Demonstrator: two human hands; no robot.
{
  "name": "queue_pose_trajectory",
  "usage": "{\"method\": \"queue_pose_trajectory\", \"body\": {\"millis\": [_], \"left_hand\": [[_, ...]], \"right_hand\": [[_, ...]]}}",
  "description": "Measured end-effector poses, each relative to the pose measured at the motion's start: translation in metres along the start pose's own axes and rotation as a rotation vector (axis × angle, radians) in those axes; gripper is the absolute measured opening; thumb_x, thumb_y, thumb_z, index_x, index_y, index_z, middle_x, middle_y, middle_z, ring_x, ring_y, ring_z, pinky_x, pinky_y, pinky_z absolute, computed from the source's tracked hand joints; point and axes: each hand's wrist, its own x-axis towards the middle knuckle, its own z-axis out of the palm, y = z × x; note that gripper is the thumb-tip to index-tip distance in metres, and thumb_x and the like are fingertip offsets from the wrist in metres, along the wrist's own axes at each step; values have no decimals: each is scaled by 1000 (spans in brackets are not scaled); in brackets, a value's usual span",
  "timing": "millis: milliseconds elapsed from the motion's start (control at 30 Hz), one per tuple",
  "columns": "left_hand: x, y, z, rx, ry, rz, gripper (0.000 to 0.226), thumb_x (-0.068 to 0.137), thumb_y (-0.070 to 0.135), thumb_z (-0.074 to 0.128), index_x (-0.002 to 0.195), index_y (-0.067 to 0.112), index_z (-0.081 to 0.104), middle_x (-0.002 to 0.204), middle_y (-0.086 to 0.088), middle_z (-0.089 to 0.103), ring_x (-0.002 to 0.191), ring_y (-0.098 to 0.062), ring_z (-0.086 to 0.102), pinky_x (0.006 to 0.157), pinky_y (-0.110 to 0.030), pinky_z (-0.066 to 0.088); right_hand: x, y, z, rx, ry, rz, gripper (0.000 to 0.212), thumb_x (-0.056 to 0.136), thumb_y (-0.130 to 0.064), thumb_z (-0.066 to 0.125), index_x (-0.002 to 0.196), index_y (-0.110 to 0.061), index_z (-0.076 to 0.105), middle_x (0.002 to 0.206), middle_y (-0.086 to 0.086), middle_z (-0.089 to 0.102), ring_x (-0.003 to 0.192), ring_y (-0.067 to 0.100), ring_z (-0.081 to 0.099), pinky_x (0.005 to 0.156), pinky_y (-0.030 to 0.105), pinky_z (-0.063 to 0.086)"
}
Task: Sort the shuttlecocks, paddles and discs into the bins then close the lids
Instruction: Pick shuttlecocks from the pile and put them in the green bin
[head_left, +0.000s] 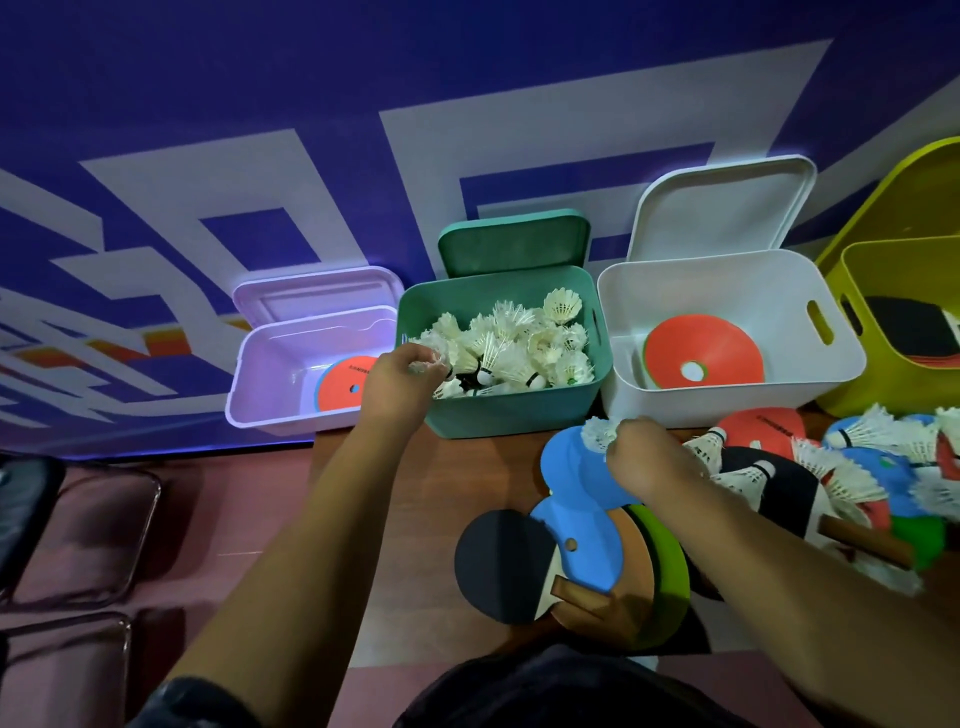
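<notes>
**Both hands hold shuttlecocks at the green bin**

The left hand (400, 387) pinches a white shuttlecock (428, 364) in curled fingers, just over the near left rim of the green bin (509, 415), which is already heaped with shuttlecocks. The right hand (647, 457) is clenched round a second shuttlecock (597, 434), with feathers poking out past the knuckles, above a blue disc (571, 467) on the wooden table (415, 519).

More loose shuttlecocks (852, 483) lie tangled with discs and paddles to the right. A black-faced paddle (498, 566) lies nearer the person.

Behind stand a lilac bin (270, 395), a white bin (727, 400) holding orange discs (706, 348), and a yellow bin (852, 400). All the lids in view stand open.

Shuttlecocks look featherlight, and their skirts are likely brittle and easily crushed. The rounded cork base is probably the safest place to pinch. A loose hold and a short drop into the bin should do.
</notes>
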Motion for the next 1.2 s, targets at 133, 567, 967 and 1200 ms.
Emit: {"method": "queue_pose_trajectory", "body": {"millis": [133,567,967,1200], "left_hand": [[11,-7,3,156,-56,-32,24,81,16,78,104,22,76,111,-9,69,69,-15,64,58,-24,44],[10,-11,5,103,-64,9,25,92,15,64,115,15,74,122,-8,67,70,-9,62,57,-21,40],[-39,4,48,-84,-209,29,9,100,27,62,97,28,71,81,5,70,66,-12,63,60,-27,50],[-91,29,135,9,-531,89,13,101,22,61,94,24,72,87,5,72,63,-7,66,62,-26,51]], "right_hand": [[-3,-12,-18,182,134,-105,41,103,-19,48,62,-14,47,60,7,48,61,30,53,51,33,30],[26,-59,-84,350,287,-184,26,102,-21,50,97,-10,72,94,5,73,91,28,66,79,39,55],[-4,-6,-52,567,245,-134,24,105,-23,52,106,-24,75,91,-9,74,70,9,65,61,26,46],[-35,63,-47,621,342,39,22,99,-25,56,103,-22,78,92,-1,78,88,22,72,83,39,58]]}}
